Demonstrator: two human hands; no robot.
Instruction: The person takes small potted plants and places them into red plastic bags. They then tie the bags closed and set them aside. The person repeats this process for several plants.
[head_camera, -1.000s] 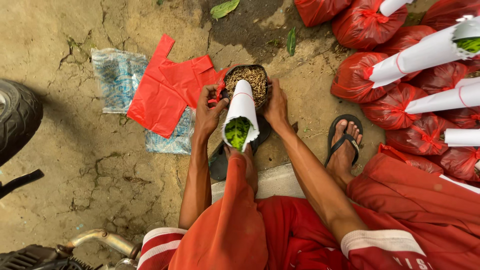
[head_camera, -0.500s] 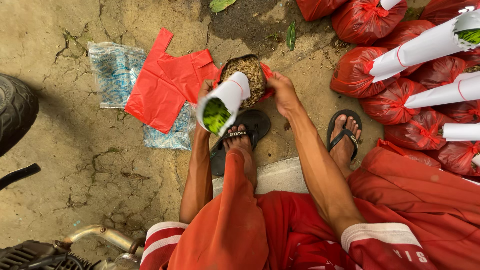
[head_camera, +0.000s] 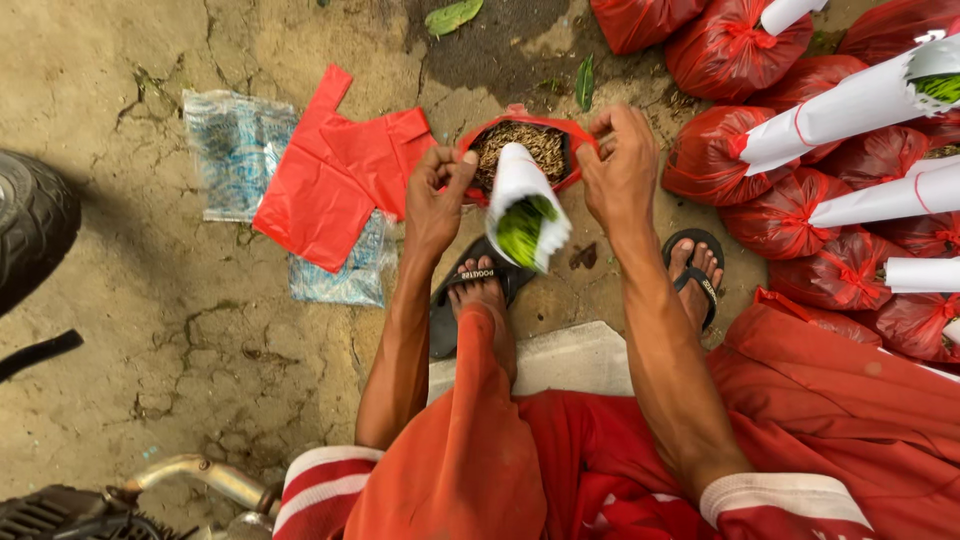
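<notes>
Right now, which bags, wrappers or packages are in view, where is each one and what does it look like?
Open red bag: between left hand and right hand, holds brown soil.
White paper cone: standing in that bag, green leaves inside.
Flat red bags: on the ground, left.
Clear printed wrappers: beneath them.
Tied red bags: piled right, round.
White paper cones: lying across the pile.

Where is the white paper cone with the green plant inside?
In the head view, the white paper cone stands in the open red bag of soil, between the left hand and right hand, just above the sandalled foot.
</notes>
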